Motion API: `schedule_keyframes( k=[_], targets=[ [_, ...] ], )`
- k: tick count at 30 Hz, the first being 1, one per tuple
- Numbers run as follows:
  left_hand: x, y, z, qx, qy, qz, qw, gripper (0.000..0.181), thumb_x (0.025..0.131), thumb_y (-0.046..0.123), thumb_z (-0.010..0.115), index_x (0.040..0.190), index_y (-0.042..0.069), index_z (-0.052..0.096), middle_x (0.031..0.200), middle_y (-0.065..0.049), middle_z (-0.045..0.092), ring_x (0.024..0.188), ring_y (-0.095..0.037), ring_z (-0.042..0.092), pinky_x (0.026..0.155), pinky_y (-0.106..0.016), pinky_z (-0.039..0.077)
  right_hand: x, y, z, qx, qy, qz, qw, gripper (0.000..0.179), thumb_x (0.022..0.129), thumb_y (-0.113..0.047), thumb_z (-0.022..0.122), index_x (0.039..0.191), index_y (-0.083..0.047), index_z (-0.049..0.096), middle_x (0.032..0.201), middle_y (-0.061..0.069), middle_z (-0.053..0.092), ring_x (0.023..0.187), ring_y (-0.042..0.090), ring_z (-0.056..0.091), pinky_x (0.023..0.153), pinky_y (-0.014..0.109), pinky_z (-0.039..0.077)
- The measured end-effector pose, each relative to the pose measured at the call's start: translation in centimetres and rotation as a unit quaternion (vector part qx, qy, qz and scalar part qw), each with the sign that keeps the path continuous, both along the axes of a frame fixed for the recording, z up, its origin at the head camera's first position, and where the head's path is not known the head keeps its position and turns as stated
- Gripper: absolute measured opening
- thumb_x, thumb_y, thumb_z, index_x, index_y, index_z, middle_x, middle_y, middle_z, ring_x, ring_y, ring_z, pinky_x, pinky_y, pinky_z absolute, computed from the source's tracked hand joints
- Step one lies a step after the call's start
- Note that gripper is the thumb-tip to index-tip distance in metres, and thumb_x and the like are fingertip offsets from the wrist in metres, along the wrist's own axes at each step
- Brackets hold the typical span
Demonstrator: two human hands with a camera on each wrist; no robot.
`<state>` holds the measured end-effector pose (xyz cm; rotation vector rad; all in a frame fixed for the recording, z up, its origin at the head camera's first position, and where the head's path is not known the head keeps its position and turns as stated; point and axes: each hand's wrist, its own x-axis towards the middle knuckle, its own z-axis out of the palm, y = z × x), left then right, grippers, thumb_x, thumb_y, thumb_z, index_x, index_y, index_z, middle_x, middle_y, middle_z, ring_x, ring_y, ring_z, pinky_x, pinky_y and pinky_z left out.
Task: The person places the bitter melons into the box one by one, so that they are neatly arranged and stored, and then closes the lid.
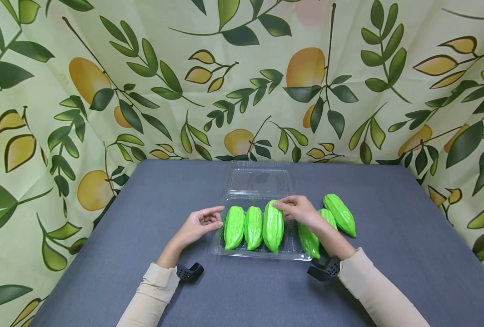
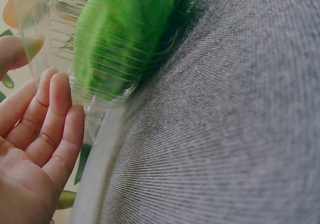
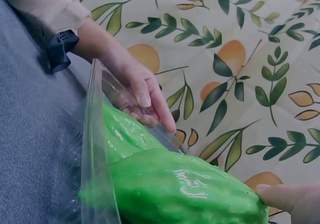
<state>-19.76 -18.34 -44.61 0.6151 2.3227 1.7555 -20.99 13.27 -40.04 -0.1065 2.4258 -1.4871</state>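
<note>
One glossy, oblong green pod [image 1: 273,229] is pinched by the right hand [image 1: 301,210], clear plastic tray [image 1: 291,245] under those fingers; left hand [image 1: 201,225] relaxed alongside. Packing, I reckon: next, lower it, let go.

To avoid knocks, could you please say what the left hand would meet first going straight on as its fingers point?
The left hand would probably meet the clear container's left wall first, with the leftmost green gourd just behind it; whether hand and wall touch is unclear.

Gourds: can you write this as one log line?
right hand: holds gourd at box | left hand: by box's left side | lid: open | two other gourds: in box | more gourds: right
</note>
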Motion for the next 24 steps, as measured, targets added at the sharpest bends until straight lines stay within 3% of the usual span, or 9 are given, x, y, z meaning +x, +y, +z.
schedule_keyframes(
  k=[4, 16, 24],
  targets=[
    [0.04, -0.04, 0.09, -0.003, 0.002, 0.003, 1.0000, 0.048, 0.088, 0.001, 0.064, 0.133, -0.010, 0.050, 0.098, -0.013, 0.062, 0.084, 0.004, 0.059, 0.077, -0.012, 0.051, 0.00, -0.18, -0.16, 0.018, 0.004, 0.010, 0.9998, 0.052, 0.095, -0.030, 0.060, 0.125, 0.011, 0.053, 0.120, 0.030, 0.063, 0.081, 0.015, 0.068, 0.082, 0.037, 0.059],
    [-0.12, -0.10, -0.22, 0.002, -0.003, -0.004, 1.0000, 0.048, 0.089, 0.002, 0.064, 0.133, -0.010, 0.050, 0.096, -0.005, 0.061, 0.085, 0.004, 0.059, 0.077, -0.012, 0.051, -0.03, -0.31, -0.39, 0.069, 0.027, 0.021, 0.9970, 0.048, 0.094, -0.027, 0.062, 0.124, 0.010, 0.057, 0.115, 0.028, 0.066, 0.079, 0.024, 0.072, 0.080, 0.039, 0.058],
    [-0.17, -0.07, -0.29, 0.005, -0.001, -0.007, 1.0000, 0.048, 0.088, 0.002, 0.064, 0.133, -0.011, 0.050, 0.099, -0.015, 0.061, 0.085, 0.004, 0.059, 0.077, -0.012, 0.051, 0.14, -0.19, -0.25, 0.053, 0.045, 0.027, 0.9972, 0.044, 0.089, -0.018, 0.067, 0.122, 0.009, 0.059, 0.110, 0.027, 0.065, 0.089, 0.026, 0.069, 0.078, 0.035, 0.059]
  ],
)
